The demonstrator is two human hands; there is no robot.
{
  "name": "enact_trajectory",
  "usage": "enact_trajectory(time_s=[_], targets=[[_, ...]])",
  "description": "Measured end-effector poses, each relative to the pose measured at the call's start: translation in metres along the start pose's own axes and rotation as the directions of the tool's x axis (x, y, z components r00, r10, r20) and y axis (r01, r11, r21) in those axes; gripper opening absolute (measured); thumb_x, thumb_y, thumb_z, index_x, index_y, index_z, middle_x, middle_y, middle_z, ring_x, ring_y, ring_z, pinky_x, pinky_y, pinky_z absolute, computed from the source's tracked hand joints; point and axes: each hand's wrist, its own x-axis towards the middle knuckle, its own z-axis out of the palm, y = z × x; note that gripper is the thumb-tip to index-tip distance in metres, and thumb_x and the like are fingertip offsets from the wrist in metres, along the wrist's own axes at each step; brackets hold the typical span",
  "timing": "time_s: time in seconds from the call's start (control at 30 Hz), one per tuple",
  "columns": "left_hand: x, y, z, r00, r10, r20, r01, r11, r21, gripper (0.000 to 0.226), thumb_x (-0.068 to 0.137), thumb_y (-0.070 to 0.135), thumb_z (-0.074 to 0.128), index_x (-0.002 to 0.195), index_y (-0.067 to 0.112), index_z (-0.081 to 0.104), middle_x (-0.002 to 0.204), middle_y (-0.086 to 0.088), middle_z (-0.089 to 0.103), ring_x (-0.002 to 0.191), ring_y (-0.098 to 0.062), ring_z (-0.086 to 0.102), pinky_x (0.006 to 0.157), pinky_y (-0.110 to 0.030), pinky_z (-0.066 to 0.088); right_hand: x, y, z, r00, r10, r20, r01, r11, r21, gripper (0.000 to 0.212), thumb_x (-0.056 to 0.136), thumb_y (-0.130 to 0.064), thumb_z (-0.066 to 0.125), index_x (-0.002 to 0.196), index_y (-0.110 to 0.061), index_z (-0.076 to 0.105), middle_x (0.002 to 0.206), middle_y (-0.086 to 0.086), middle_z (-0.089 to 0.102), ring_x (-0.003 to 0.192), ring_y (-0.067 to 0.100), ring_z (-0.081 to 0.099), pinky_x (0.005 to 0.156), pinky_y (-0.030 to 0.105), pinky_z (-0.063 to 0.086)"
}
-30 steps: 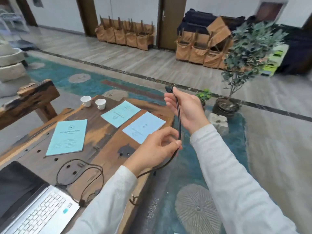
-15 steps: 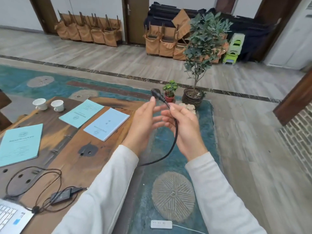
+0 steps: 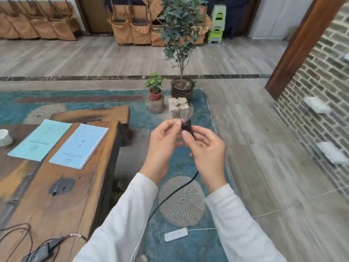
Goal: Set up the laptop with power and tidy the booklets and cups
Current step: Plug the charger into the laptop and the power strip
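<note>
1. The right hand [image 3: 205, 148] holds the black power plug [image 3: 186, 125] between thumb and fingers, raised above the blue rug [image 3: 200, 242], off the right edge of the wooden table [image 3: 62, 205].
2. The left hand [image 3: 162, 146] is partly curled; its thumb and forefinger tips meet at the head of the plug.
3. The black cable [image 3: 175, 191] drops from the plug, passes between the white sleeves and runs back toward the table.
4. A white power strip [image 3: 176, 234] lies on the rug below the hands, well apart from the plug.
5. The black power adapter [image 3: 40, 251] rests at the table's near edge, its thin cord looped beside it.
6. Two booklets [image 3: 80, 146] lie flat, side by side, on the table.
7. One white cup [image 3: 4, 137] stands at the left frame edge, partly cut off.
</note>
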Motion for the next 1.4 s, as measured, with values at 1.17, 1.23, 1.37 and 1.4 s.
enact_trajectory(time_s=[1.17, 1.23, 1.37, 1.4], targets=[[0.067, -0.408, -0.059, 0.848, -0.53, 0.018, 0.474, 0.773, 0.422, 0.017, 0.101, 0.008, 0.053, 0.098, 0.013, 0.069, 0.09, -0.004, 0.075, 0.067, -0.011, 0.067, 0.061, -0.014, 0.047, 0.022, 0.342, -0.114, 0.828, 0.318, -0.462, -0.321, 0.944, 0.075, 0.021, 0.086, -0.023, 0.077, 0.107, -0.025, 0.077, 0.093, -0.002, 0.08, 0.081, 0.018, 0.077, 0.04, 0.017, 0.042], [0.067, -0.458, -0.067, 0.829, -0.559, -0.004, 0.49, 0.723, 0.487, 0.017, 0.101, 0.01, 0.053, 0.098, 0.016, 0.069, 0.088, 0.0, 0.076, 0.068, -0.012, 0.067, 0.062, -0.016, 0.047, 0.01, 0.383, -0.131, 0.789, 0.388, -0.476, -0.395, 0.914, 0.089, 0.024, 0.086, -0.02, 0.077, 0.11, -0.02, 0.076, 0.091, -0.001, 0.08, 0.079, 0.017, 0.077, 0.039, 0.017, 0.04], [0.069, -0.551, -0.092, 0.789, -0.612, -0.058, 0.522, 0.618, 0.587, 0.015, 0.101, 0.018, 0.055, 0.095, 0.021, 0.069, 0.089, 0.001, 0.076, 0.077, -0.017, 0.07, 0.067, -0.02, 0.051, -0.016, 0.458, -0.155, 0.684, 0.533, -0.499, -0.508, 0.838, 0.199, 0.028, 0.086, -0.017, 0.077, 0.113, -0.009, 0.074, 0.089, 0.004, 0.08, 0.074, 0.015, 0.076, 0.037, 0.017, 0.035], [0.07, -0.574, -0.099, 0.781, -0.621, -0.066, 0.529, 0.6, 0.6, 0.015, 0.101, 0.023, 0.055, 0.093, 0.021, 0.069, 0.089, 0.0, 0.076, 0.079, -0.021, 0.072, 0.072, -0.027, 0.054, -0.022, 0.475, -0.158, 0.666, 0.56, -0.492, -0.527, 0.821, 0.221, 0.029, 0.086, -0.018, 0.077, 0.113, -0.009, 0.074, 0.091, 0.005, 0.08, 0.074, 0.015, 0.075, 0.037, 0.016, 0.035]])
